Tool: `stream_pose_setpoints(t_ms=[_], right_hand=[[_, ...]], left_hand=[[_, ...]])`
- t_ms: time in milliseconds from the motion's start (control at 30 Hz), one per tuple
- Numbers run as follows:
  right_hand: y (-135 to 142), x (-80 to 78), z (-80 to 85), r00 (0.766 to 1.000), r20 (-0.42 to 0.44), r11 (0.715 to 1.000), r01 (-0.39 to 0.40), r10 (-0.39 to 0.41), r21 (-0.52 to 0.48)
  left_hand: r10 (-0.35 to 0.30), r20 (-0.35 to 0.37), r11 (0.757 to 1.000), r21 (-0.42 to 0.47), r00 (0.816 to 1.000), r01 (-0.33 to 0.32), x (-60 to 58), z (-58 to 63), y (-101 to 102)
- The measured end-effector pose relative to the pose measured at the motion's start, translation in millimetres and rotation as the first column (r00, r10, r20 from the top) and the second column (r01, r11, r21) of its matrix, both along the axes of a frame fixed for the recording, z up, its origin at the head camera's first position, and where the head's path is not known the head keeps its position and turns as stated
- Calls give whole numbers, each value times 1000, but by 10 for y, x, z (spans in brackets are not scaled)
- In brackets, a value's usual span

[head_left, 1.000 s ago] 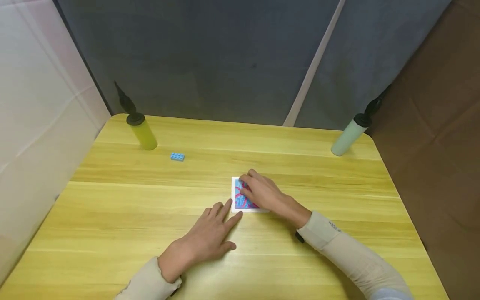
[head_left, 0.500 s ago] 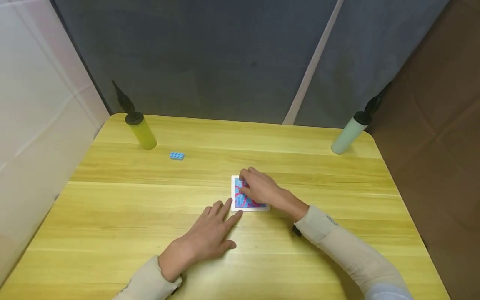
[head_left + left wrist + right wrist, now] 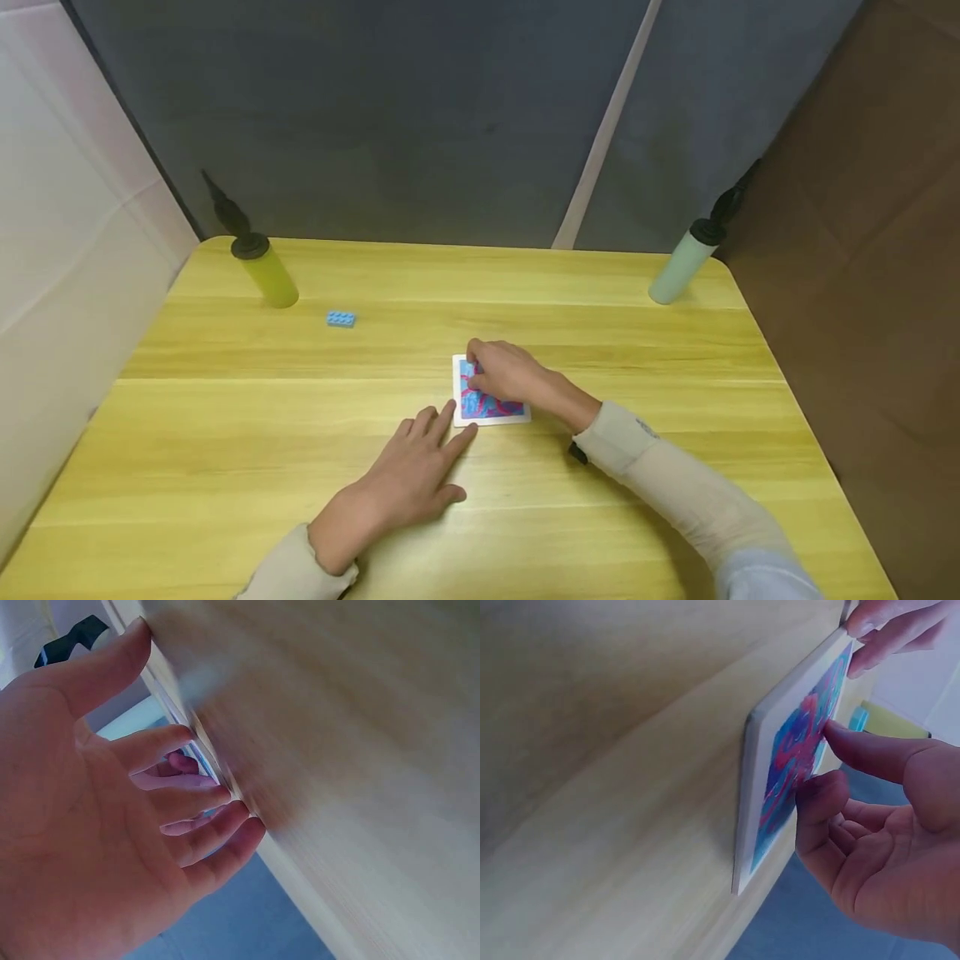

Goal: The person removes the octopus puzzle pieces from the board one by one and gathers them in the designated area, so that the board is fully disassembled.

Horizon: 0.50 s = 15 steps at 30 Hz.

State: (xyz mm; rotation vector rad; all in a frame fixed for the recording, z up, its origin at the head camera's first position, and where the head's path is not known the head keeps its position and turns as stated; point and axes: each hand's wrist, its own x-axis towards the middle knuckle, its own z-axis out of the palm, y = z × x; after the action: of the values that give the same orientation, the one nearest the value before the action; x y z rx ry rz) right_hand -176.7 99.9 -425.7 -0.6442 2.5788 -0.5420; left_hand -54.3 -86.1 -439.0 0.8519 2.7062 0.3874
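A square picture (image 3: 491, 406) with a blue and pink pattern and a white border lies flat near the middle of the desk (image 3: 600, 333), just beyond the left hand and partly under the right. The left hand (image 3: 411, 471) is open, palm down, its fingers spread and its thumb held well out to the side; one fingertip touches the picture's left edge and another its near edge, close to the near left corner, and it has hold of nothing. The right hand (image 3: 510, 371) reaches over the picture from the right and hides its far right part. Its fingers are curled, with the thumb and bent forefinger a little apart on the patterned face; I cannot tell whether they pinch anything there. The right wrist view shows that the picture has a thick white edge. Both arms wear beige sleeves (image 3: 660, 475). A yellow tube (image 3: 271, 277) with a black top stands towards the far left corner, with a small blue brick (image 3: 341, 319) near it, studs up. A pale green tube (image 3: 682, 267), also with a black top, stands near the far right corner. Behind the desk is a dark backdrop (image 3: 375, 117)
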Motion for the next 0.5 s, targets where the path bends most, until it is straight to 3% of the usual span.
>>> stream_pose_setpoints(t_ms=[267,500], right_hand=[[-49,-39,-31,1000,-15,1000,10,-11,-25],[-39,-50,9,999,46,995,-17,21,-96]], left_hand=[[20,7,1000,-9,1000,-20,19,-18,-23],[6,-27,1000,-21,1000,-6,16,8,-14]])
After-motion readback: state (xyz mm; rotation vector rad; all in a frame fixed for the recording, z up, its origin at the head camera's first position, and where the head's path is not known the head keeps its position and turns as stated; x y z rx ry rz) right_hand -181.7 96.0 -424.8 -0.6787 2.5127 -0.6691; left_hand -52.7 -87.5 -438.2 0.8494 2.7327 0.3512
